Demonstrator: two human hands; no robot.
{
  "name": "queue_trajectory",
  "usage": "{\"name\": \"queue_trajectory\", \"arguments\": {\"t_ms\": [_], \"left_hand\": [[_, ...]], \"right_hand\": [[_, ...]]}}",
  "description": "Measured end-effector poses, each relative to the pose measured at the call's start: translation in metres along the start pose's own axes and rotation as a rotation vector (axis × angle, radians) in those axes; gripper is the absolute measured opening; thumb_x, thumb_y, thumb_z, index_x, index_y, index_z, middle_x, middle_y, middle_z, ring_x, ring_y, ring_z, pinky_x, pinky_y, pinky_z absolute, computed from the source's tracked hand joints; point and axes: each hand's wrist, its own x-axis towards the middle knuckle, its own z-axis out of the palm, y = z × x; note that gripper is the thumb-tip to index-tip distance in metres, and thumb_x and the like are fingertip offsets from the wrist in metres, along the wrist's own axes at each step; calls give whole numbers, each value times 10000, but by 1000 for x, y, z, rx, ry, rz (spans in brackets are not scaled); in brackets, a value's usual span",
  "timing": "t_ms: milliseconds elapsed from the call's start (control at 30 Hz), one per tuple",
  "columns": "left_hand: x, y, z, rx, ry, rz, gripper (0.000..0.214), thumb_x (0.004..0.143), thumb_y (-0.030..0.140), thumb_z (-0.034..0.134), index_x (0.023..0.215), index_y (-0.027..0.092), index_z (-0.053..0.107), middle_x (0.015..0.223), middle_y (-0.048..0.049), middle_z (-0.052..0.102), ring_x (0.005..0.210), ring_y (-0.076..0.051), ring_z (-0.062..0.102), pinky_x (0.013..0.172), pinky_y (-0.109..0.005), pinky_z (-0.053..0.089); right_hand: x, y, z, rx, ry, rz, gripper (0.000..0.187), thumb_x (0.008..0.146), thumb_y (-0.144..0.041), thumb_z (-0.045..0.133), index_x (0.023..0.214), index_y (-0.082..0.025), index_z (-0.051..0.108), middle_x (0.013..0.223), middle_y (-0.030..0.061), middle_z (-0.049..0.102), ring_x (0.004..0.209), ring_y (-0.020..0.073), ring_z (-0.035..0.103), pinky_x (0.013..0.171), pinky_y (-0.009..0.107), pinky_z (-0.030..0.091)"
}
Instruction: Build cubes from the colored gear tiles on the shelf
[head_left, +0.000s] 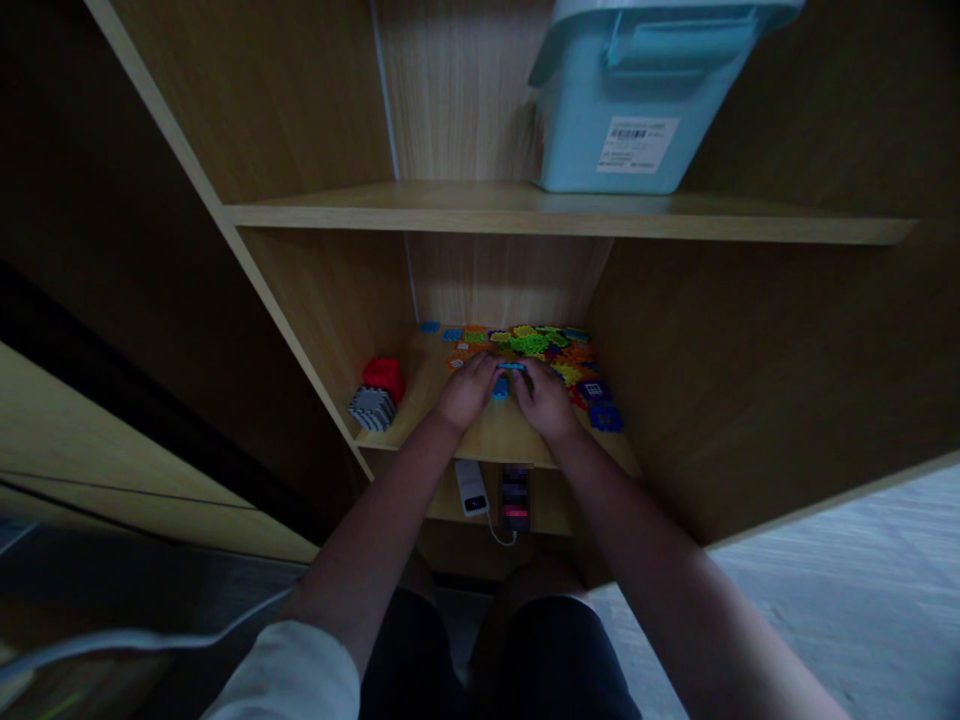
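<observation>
Both hands meet over the middle shelf, holding a small flat blue puzzle piece (512,366) between them. My left hand (471,388) pinches its left end, and my right hand (544,395) grips the right end. Just below it, between the hands, another blue piece (500,388) shows. Beyond the hands lies a spread of colourful interlocking pieces with notched edges, among them green pieces (529,344), a yellow piece (568,374) and dark blue pieces (604,416). Part of the spread is hidden behind my fingers.
At the shelf's left stand a red block (385,377) and a grey stack with notched edges (373,408). A light-blue lidded bin (645,100) sits on the upper shelf (465,212). Below, a white power bank (472,488) is cabled to a dark phone-like device (516,495).
</observation>
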Motion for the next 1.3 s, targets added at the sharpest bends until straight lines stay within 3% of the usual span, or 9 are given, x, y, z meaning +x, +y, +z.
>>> {"name": "queue_trajectory", "arguments": {"t_ms": [367,600,800,1000,1133,1300], "left_hand": [[1,1,-11,57,1,-43,182,1097,292,552,1152,232,715,1141,-109,754,1119,-294,678,1024,-475,562],[0,4,-15,79,-22,-30,176,1023,242,648,1159,248,760,1140,-109,749,1162,-325,651,1016,-503,548],[1,2,-15,5,69,-39,196,1039,303,656,1201,238,743,1277,-117,727,1254,-310,638,1099,-482,537],[2,-1,-15,-4,8,-75,187,1064,300,602,1159,255,757,1207,-107,752,1209,-310,654,1074,-487,538],[2,-2,-15,-14,4,-73,206,1066,294,588,1157,257,769,1181,-105,757,1186,-306,659,1056,-480,538],[2,-1,-15,17,-13,-72,228,1072,296,574,1151,263,785,1160,-100,752,1167,-299,653,1044,-473,529]], "right_hand": [[0,-6,-9,70,47,13,352,1077,-454,585,1361,-266,675,1398,155,650,1215,308,687,1073,472,591],[0,-4,-8,46,-1,-1,238,1088,-370,555,1177,-265,750,1151,110,774,1062,288,739,1008,443,593],[-2,-1,-5,43,7,59,244,1086,-383,515,1147,-254,714,1093,94,816,976,275,770,911,394,598],[-2,1,-1,41,7,72,229,1072,-358,512,1186,-248,677,1101,102,813,974,281,773,922,404,595],[0,1,0,53,-4,51,284,1066,-445,575,1252,-248,661,1143,113,788,979,283,748,946,425,595],[1,0,-4,59,9,-27,262,1079,-429,579,1220,-254,715,1225,130,724,1145,296,699,1050,440,567]]}}
